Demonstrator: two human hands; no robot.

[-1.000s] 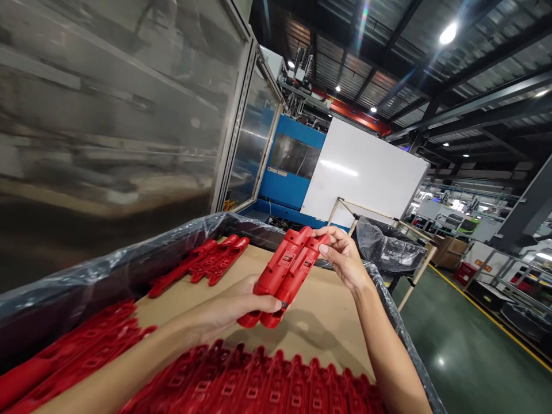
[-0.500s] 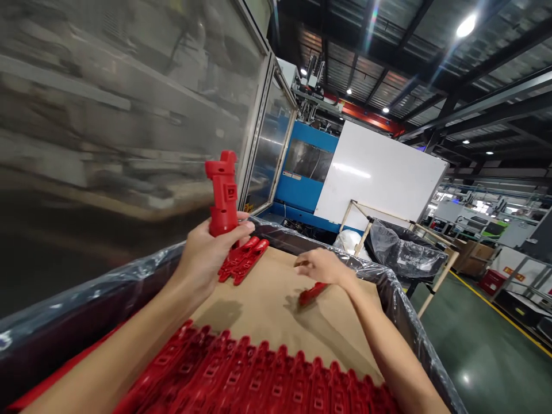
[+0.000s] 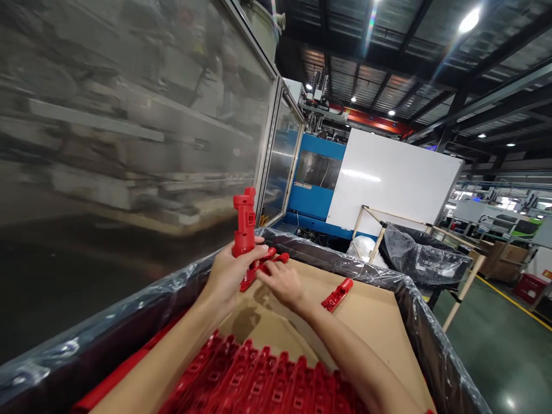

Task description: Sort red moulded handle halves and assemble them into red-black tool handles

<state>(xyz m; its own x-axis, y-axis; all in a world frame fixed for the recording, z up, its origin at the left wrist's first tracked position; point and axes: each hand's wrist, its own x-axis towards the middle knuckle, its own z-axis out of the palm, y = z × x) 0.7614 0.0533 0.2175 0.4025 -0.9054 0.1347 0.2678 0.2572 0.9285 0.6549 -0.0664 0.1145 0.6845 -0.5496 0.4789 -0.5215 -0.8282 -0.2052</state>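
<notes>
My left hand [image 3: 228, 273] is closed around a red plastic part [image 3: 244, 221], held upright above the far left of the box. My right hand [image 3: 282, 282] reaches across beside it, its fingers touching the few red parts [image 3: 263, 265] lying on the cardboard sheet [image 3: 371, 313] near the box's far edge; what it grips, if anything, is hidden. A single red part [image 3: 337, 295] lies alone on the cardboard to the right of my right hand. Rows of several red parts [image 3: 263, 382] fill the near side of the box.
The box is lined with clear plastic film [image 3: 425, 322]. A glass-walled machine enclosure [image 3: 129, 132] stands close on the left. Behind are a blue machine [image 3: 317, 175], a white panel [image 3: 397, 181] and a wooden frame holding a plastic bag [image 3: 420, 259]. Green floor [image 3: 495, 351] lies to the right.
The two parts held together a second ago were separated. My right hand laid one on the cardboard and has moved left to the parts at the far edge. My left hand keeps the other upright.
</notes>
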